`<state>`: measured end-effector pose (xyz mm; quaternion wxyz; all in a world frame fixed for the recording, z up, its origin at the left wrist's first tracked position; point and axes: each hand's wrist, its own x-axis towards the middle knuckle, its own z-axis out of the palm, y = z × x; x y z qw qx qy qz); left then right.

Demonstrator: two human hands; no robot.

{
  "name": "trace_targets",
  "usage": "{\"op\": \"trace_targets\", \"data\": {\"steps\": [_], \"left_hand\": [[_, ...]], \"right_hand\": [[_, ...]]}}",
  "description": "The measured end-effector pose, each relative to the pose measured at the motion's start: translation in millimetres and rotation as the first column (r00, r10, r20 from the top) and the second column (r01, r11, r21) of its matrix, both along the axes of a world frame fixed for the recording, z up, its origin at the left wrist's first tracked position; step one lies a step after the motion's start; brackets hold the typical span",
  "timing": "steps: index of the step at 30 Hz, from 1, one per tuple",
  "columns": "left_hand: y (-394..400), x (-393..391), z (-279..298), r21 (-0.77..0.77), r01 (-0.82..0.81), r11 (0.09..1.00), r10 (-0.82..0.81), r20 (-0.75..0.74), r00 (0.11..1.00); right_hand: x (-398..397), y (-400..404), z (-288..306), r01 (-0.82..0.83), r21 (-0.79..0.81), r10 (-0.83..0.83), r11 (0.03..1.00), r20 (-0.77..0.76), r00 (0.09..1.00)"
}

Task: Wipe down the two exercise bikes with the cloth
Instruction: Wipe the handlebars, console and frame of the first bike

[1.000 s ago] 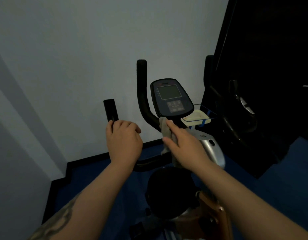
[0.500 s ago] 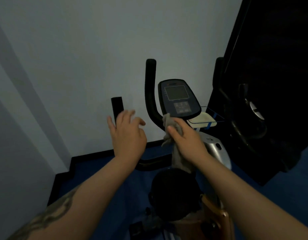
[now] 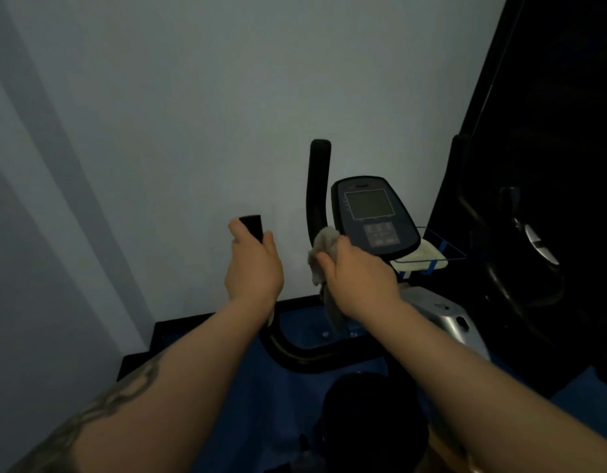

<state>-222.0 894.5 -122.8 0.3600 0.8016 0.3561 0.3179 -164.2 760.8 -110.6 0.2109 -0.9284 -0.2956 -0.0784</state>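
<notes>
Against grey wall (image 3: 193, 131), left hand (image 3: 253, 268) now round handlebar (image 3: 251, 226).

Dim, bluish, grainy picture; broad diagonal shadows cross the wall (image 3: 158, 131), the right side nearly black.

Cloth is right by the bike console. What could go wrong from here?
1. The right hand works the cloth at the edge of the console; it may press the keypad buttons.
2. The cloth's tail hangs below the hand and could snag on the handlebar.
3. The left hand grips only the tip of the left grip and may slip off.
</notes>
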Motion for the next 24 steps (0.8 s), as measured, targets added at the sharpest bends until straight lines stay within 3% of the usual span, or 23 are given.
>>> {"op": "trace_targets", "data": {"steps": [2, 5, 7, 10, 12, 15, 18, 22, 24], "left_hand": [[1, 3, 0, 0.011, -0.017, 1.0, 0.017, -0.016, 1.0], [1, 3, 0, 0.007, -0.001, 1.0, 0.001, -0.011, 1.0], [2, 2, 0, 0.013, 0.002, 1.0, -0.002, 0.005, 1.0], [2, 3, -2, 0.011, -0.002, 1.0, 0.002, 0.017, 1.0], [2, 5, -2, 0.016, -0.014, 1.0, 0.014, 0.01, 1.0], [2, 5, -3, 0.02, -0.019, 1.0, 0.019, -0.007, 1.0], [3, 4, -3, 0.015, -0.008, 1.0, 0.008, 0.001, 1.0], [2, 4, -1, 0.009, 0.0, 1.0, -0.001, 0.009, 1.0], [2, 4, -2, 0.016, -0.003, 1.0, 0.003, 0.016, 1.0]], "right_hand": [[19, 16, 19, 0.02, -0.004, -0.02, 1.0, -0.117, 0.993], [30, 37, 33, 0.071, 0.171, -0.026, 0.983, -0.249, 0.968], [19, 29, 20, 0.059, 0.205, -0.015, 0.977, -0.212, 0.977], [2, 1, 2, -0.013, 0.047, 0.016, 0.999, -0.056, 0.998], [16, -3, 12, -0.015, 0.009, 0.016, 1.0, -0.098, 0.995], [36, 14, 37, 0.078, 0.213, -0.041, 0.974, -0.173, 0.984], [33, 44, 41, 0.129, 0.42, 0.02, 0.898, -0.333, 0.943], [22, 47, 24, 0.082, 0.152, -0.039, 0.985, -0.264, 0.964], [36, 37, 31, 0.088, 0.101, -0.057, 0.991, -0.28, 0.958]]}}
